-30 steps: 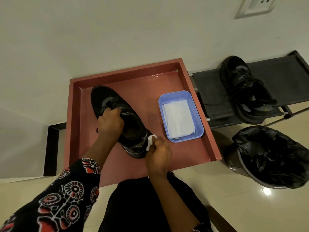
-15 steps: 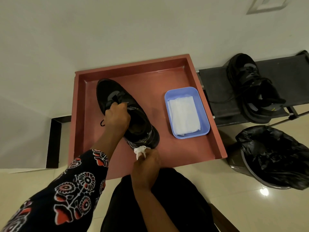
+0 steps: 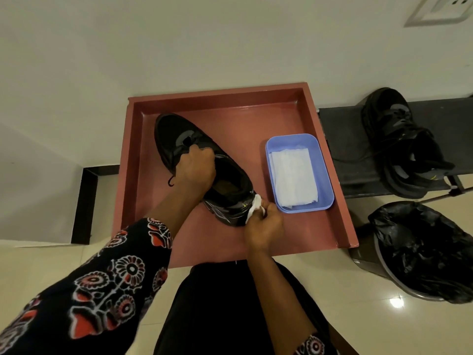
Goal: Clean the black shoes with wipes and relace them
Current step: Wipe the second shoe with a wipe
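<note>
Wiping the heel counter of the black shoe, done well: keep the upper pinned at the tongue so the shoe cannot skate across the red tray; work the wipe in short strokes along the seam between heel and sole; refold to a fresh face once soiled; avoid dragging the loose lace end under the sole.

Left hand: fingers curled over the tongue and throat of the shoe, gripping it and pressing it down onto the tray floor. Probably catching part of the lace as well, though hidden beneath the knuckles.

Right hand: fingers closed in a pinch around the bunched white wipe, pressed against the outer heel at the near end of the shoe.

Shoe lying diagonally in the tray, toe toward the far left corner, heel toward the near centre, just beside the blue tub holding the stack of spare wipes. Second black shoe resting on the dark rack to the right, well apart from the tray. Bin lined with a black bag on the floor below the rack, for the spent wipe.
</note>
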